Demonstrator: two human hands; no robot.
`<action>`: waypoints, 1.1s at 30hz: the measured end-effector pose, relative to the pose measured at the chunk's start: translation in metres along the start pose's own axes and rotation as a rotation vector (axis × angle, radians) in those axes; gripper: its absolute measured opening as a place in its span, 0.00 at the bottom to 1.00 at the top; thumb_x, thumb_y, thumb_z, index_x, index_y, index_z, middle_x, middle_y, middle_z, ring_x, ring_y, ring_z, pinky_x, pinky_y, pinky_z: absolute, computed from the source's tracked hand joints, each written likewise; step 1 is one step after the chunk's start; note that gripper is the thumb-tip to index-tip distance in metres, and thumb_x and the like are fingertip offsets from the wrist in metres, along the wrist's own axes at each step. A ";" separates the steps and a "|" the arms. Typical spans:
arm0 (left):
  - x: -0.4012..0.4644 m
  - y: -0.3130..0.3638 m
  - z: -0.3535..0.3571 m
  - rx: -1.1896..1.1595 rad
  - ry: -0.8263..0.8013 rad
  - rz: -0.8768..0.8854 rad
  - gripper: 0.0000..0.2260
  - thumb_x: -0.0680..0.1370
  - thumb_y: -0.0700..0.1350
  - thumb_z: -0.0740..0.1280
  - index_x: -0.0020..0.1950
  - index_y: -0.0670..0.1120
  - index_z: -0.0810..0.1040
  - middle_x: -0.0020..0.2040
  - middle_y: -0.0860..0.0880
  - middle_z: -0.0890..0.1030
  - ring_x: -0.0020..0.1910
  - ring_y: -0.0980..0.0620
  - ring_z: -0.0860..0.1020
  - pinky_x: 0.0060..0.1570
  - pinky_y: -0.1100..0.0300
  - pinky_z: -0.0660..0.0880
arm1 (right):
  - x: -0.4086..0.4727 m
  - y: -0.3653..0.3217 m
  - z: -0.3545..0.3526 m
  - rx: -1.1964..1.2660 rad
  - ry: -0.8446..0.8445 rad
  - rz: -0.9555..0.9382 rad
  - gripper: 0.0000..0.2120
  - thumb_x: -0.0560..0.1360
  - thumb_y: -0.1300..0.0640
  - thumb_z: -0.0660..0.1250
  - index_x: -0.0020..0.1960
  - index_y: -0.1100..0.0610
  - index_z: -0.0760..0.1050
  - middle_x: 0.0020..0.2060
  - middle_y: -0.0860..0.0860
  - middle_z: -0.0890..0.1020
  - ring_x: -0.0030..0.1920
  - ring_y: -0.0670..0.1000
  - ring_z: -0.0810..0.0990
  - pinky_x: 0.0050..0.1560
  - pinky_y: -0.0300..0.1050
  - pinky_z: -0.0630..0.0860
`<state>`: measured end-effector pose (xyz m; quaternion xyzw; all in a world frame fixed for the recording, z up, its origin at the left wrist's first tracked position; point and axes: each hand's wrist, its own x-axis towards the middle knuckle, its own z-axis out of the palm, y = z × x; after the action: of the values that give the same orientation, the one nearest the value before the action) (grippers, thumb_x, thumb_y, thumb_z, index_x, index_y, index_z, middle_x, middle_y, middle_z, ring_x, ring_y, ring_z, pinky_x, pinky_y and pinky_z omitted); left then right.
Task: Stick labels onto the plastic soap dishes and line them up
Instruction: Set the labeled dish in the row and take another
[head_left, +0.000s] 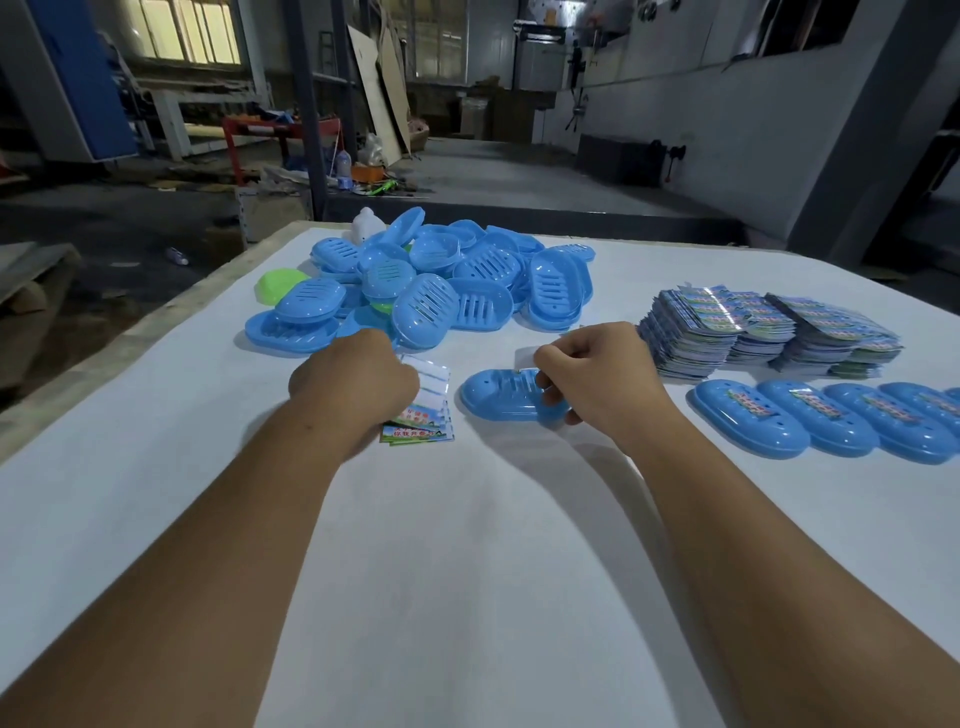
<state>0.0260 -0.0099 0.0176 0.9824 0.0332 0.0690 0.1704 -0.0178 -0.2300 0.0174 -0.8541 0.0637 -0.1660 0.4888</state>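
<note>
You are only starting: four or so labelled dishes are lining up at the near right, while a big heap of bare blue dishes is waiting at the far side of the white table. Your right hand is pinching a white label piece over the dish in the middle. Your left hand is curling closed on a small label stack. Large label stacks are sitting at the right.
</note>
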 end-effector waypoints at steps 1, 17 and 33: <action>-0.001 -0.002 0.000 0.082 -0.010 0.004 0.05 0.74 0.49 0.62 0.45 0.48 0.74 0.43 0.48 0.78 0.44 0.46 0.76 0.36 0.56 0.69 | -0.001 0.000 0.001 -0.003 -0.007 -0.002 0.11 0.72 0.57 0.67 0.34 0.58 0.83 0.28 0.50 0.84 0.28 0.46 0.84 0.25 0.40 0.77; -0.026 0.037 0.010 -0.685 0.151 0.312 0.12 0.71 0.55 0.70 0.32 0.49 0.78 0.24 0.57 0.74 0.26 0.58 0.70 0.33 0.60 0.68 | -0.009 -0.008 0.004 -0.042 0.076 -0.141 0.11 0.69 0.52 0.68 0.31 0.56 0.77 0.25 0.47 0.80 0.25 0.45 0.73 0.32 0.46 0.76; -0.032 0.044 0.019 -0.916 -0.066 0.307 0.08 0.68 0.57 0.70 0.39 0.55 0.84 0.30 0.49 0.78 0.30 0.54 0.71 0.33 0.57 0.71 | -0.006 -0.005 0.008 -0.076 0.079 -0.229 0.12 0.70 0.52 0.73 0.30 0.53 0.76 0.23 0.40 0.76 0.25 0.41 0.72 0.27 0.31 0.65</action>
<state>-0.0009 -0.0601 0.0103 0.8015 -0.1513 0.0696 0.5744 -0.0213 -0.2194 0.0164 -0.8666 -0.0088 -0.2514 0.4309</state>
